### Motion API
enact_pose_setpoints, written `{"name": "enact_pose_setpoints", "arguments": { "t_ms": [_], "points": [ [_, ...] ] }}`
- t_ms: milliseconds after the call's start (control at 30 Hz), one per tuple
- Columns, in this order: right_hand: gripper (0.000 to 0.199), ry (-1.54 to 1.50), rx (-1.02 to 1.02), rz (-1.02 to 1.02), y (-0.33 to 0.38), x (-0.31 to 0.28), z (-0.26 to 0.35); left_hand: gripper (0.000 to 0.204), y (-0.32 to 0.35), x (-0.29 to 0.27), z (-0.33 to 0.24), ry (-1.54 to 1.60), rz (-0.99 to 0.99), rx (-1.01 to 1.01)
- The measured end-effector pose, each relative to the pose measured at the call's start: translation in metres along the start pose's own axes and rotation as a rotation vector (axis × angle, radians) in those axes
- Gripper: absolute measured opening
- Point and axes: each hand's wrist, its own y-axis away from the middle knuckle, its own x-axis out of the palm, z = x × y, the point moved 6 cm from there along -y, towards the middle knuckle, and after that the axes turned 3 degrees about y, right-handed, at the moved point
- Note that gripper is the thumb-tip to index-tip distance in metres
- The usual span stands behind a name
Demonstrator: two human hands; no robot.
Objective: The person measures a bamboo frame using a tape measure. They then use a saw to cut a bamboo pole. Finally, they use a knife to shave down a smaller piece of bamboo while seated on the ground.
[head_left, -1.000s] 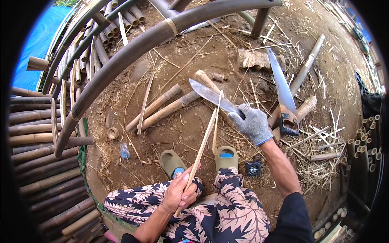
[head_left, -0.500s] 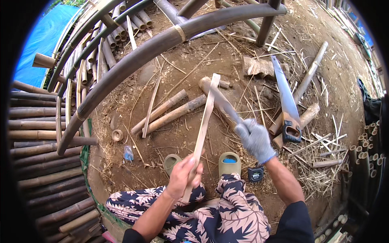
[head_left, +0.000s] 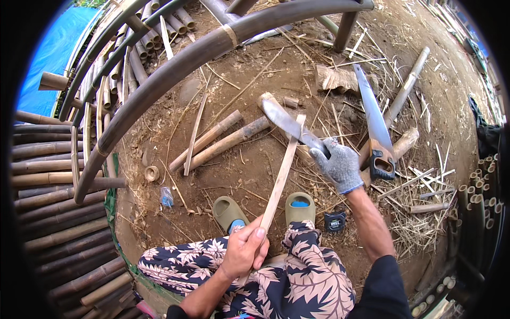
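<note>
Head view first, where we see a long curved dark bamboo pole [head_left: 175,74] arching from the left edge to the top right, crossing above the bare dirt ground [head_left: 255,159]. Stacked dark bamboo poles [head_left: 48,212] fill the left side, and a blue tarp [head_left: 48,58] lies beyond them. Two short bamboo sections [head_left: 223,141] lie side by side on the dirt, slanting up to the right, just behind the work. To the right a hand saw with a dark handle [head_left: 374,127] lies blade away from us, near a heap of dry bamboo shavings [head_left: 425,212].

Our left hand [head_left: 244,250], bare, is clenched round the lower end of a thin pale bamboo strip [head_left: 281,175], above our lap in floral trousers [head_left: 297,276]. Its long axis runs from that hand up and slightly right, the far end pointing away from us over the dirt. Our right hand in a grey knit glove [head_left: 340,167] grips the handle of a broad-bladed chopping knife [head_left: 289,122], whose blade points up and left and crosses the strip's upper end; we cannot tell whether the edge bites in. Green clogs [head_left: 265,210] sit below, with a small black tape measure [head_left: 334,221] beside the right one.

Since a second ago, the strip has swung more upright and the knife has risen with it.
</note>
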Motion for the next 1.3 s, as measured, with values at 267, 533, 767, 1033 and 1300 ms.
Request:
{"name": "enact_pose_setpoints", "arguments": {
  "t_ms": [267,533,767,1033,1300],
  "points": [
    [0.045,-0.126,-0.481,0.355,0.036,0.016,0.088,0.044,0.012,-0.017,0.001,-0.027,-0.074,-0.007],
    [0.047,-0.176,-0.047,0.147,0.011,0.028,0.024,0.043,0.012,-0.042,0.019,-0.211,-0.197,0.062],
    [0.046,-0.009,-0.148,-0.02,0.013,0.049,0.034,0.031,0.028,-0.03,0.008,-0.413,-0.11,0.026],
    [0.04,-1.451,0.726,0.145,0.01,0.039,0.022,0.032,0.013,-0.035,-0.01,-0.795,-0.231,0.35],
    [0.023,-1.414,0.684,0.157,-0.016,0.058,0.029,0.044,-0.027,-0.036,0.021,0.056,0.16,-0.153]
  ]
}}
